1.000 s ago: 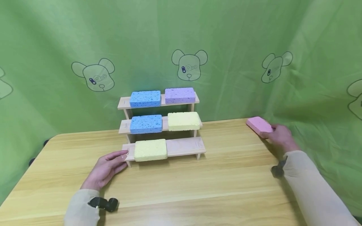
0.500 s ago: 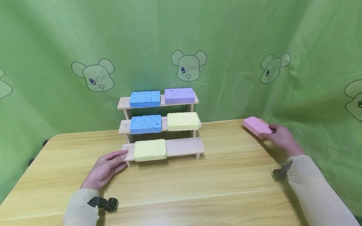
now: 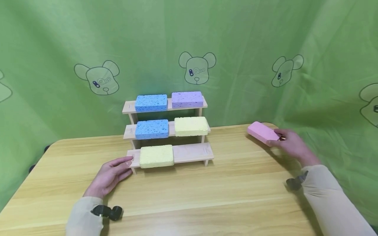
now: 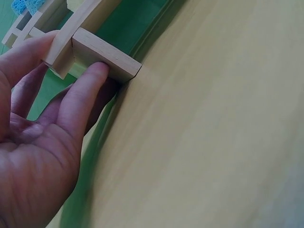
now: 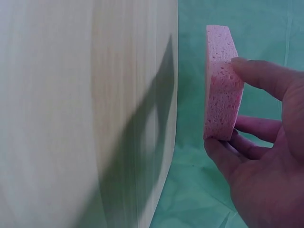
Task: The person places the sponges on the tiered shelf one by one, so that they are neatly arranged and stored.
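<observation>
At the table's far right, my right hand point(image 3: 290, 147) pinches a pink sponge point(image 3: 262, 131) by its near end. In the right wrist view the sponge point(image 5: 222, 83) is held off the tabletop, thumb on one side and fingers on the other. My left hand point(image 3: 110, 175) grips the left end of the lowest step of a three-tier wooden stand point(image 3: 193, 153). The left wrist view has a fingertip against the stand's leg point(image 4: 107, 54). A yellow sponge point(image 3: 156, 156) lies on that lowest step, with bare wood to its right.
The middle step bears a blue sponge point(image 3: 152, 129) and another yellow sponge point(image 3: 191, 126). On the top step lie a second blue sponge point(image 3: 151, 103) and a purple sponge point(image 3: 187, 99). A green curtain point(image 3: 236, 98) hangs behind the wooden table point(image 3: 206, 196).
My right hand has lifted the pink sponge off the table and shifted it slightly left, turning it a little. The left hand has stayed on the stand.
</observation>
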Demonstrator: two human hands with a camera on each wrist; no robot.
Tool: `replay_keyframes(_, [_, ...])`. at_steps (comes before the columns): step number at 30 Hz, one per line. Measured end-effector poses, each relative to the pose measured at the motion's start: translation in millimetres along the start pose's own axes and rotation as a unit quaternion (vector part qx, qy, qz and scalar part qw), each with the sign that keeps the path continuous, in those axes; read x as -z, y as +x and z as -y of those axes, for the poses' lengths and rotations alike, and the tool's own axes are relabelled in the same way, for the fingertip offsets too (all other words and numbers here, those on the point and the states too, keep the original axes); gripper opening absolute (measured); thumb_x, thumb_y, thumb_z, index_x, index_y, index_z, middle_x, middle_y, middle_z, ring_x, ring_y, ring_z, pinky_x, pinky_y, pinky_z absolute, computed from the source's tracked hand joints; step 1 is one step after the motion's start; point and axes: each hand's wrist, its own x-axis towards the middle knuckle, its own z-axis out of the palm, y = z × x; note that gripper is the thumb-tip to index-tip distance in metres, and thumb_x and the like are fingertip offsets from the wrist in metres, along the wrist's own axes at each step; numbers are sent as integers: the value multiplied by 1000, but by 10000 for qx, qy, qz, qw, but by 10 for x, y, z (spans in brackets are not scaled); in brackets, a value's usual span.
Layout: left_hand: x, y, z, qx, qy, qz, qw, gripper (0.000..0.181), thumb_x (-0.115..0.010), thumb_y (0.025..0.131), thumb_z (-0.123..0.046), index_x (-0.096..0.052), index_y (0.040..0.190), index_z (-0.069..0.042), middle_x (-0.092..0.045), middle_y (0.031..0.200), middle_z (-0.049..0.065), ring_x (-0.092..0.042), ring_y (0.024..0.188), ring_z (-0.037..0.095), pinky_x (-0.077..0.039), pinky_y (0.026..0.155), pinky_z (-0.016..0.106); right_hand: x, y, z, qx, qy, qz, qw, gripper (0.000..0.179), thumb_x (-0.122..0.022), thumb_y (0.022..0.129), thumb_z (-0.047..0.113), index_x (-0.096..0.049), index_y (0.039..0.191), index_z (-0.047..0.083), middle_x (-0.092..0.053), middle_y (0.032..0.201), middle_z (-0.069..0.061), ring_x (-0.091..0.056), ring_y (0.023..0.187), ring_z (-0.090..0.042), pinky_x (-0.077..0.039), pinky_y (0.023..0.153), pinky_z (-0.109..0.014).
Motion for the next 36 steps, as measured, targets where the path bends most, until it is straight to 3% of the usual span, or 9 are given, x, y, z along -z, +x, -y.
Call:
replay_keyframes(25, [-7, 2, 9, -43, -29, -49, 10000, 21, -64, 94, 0, -77, 100, -16, -63, 115, 4, -66, 102, 18, -51, 96, 35, -104, -82, 198, 621, 140, 171, 9978, 77, -77, 85, 24, -40, 140, -13, -42, 135, -34, -40, 122, -51, -33, 101, -67])
replay_keyframes(36, [2, 2, 22, -29, -9, -50, 10000, 21, -64, 94, -1, -77, 100, -17, -62, 116, 4, -66, 103, 18, -51, 97, 35, -161, -129, 245, 938, 541, 184, 9940, 68, -77, 84, 13, -44, 137, -14, -42, 134, -31, -42, 123, -50, -36, 103, -62])
